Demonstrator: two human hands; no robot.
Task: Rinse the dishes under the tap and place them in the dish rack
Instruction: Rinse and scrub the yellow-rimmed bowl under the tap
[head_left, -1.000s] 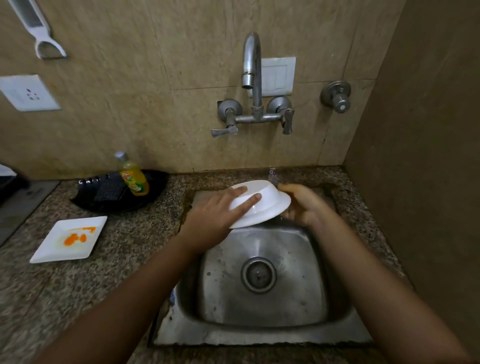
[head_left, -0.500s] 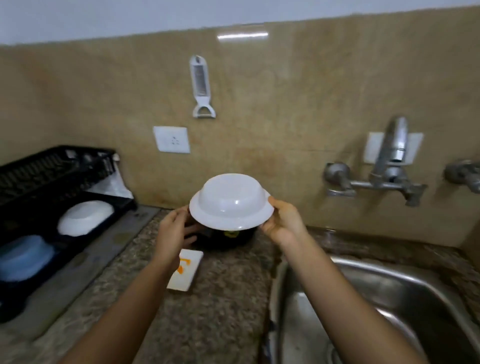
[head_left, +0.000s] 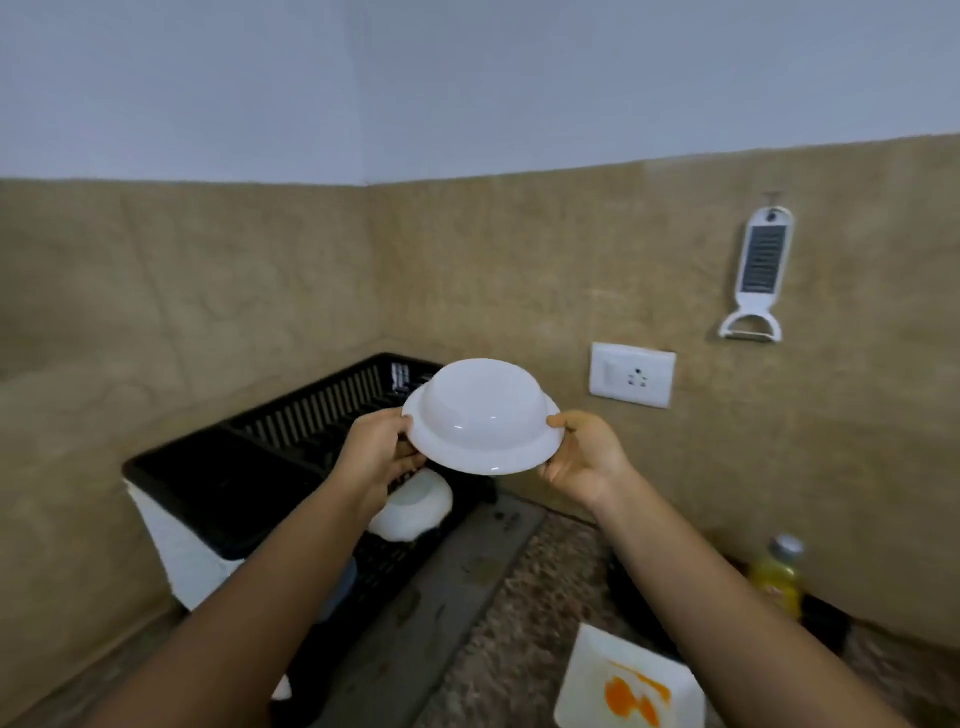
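I hold a white rimmed bowl (head_left: 483, 415) upside down in the air, above the near right end of the black dish rack (head_left: 311, 421). My left hand (head_left: 376, 447) grips its left rim and my right hand (head_left: 584, 457) grips its right rim. Another white bowl (head_left: 413, 506) lies overturned in the rack just below, partly hidden by my left forearm. A white square plate (head_left: 623, 680) smeared with orange sauce lies on the granite counter at the lower right. The sink and tap are out of view.
The rack stands in the corner on a white base (head_left: 176, 545), beside a grey drain tray (head_left: 441, 597). A yellow dish-soap bottle (head_left: 776, 577) stands at the right by the wall. A wall socket (head_left: 631, 382) and a hanging white peeler-grater (head_left: 758, 275) are on the tiled wall.
I lifted the bowl out of the sink and carried it left over the counter to the rack. My view swung left, so the tap and sink dropped out of sight.
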